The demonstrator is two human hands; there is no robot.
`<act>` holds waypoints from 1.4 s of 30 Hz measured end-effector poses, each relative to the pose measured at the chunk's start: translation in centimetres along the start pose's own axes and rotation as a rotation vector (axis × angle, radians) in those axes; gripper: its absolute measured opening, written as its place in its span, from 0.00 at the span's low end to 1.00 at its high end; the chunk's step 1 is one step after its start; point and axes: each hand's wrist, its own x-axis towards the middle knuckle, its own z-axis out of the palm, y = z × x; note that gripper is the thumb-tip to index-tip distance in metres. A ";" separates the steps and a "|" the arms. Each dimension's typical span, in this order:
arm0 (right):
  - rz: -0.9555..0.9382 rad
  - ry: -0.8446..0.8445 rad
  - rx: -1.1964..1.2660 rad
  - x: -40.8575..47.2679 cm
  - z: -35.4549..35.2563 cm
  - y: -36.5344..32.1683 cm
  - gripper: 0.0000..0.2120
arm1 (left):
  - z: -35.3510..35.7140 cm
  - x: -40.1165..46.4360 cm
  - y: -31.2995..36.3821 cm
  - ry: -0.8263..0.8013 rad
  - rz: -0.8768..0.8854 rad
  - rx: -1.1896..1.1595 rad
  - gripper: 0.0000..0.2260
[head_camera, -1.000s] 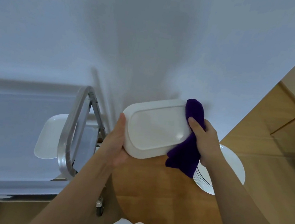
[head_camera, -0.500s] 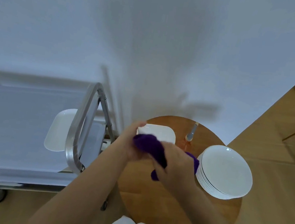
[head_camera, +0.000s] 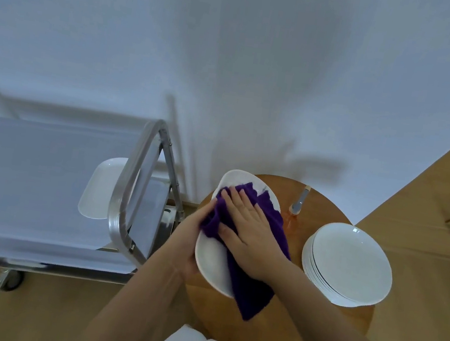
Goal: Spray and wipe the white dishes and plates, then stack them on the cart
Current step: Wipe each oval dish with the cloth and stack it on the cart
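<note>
The right hand (head_camera: pixel 250 231) presses the purple cloth (head_camera: pixel 257 261) flat, fingers spread, onto the white dish (head_camera: pixel 211 261). The left hand (head_camera: pixel 188 240) grips that dish's left edge over the round table (head_camera: pixel 340 331).

free: cart top (head_camera: pixel 30 172) L | blocked: handle frame (head_camera: pixel 128 194), plate stack (head_camera: pixel 349 263) R, spray bottle (head_camera: pixel 293 217)

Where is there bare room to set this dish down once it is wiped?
The cart top is mostly bare left of the one dish lying by its handle. The round table is crowded: plate stack, spray bottle, and the held dish; only its near edge is bare.
</note>
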 end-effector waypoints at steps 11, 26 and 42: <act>0.302 0.340 0.127 6.5 -3.2 -1.8 0.24 | 0.3 -3.2 0.7 0.016 0.389 0.172 0.21; 0.479 0.353 0.640 5.6 1.4 -4.0 0.10 | -4.7 -1.4 5.7 0.233 0.367 0.066 0.12; 0.339 0.308 0.326 14.4 5.8 -9.7 0.13 | -16.6 -3.2 13.5 0.793 0.651 0.849 0.04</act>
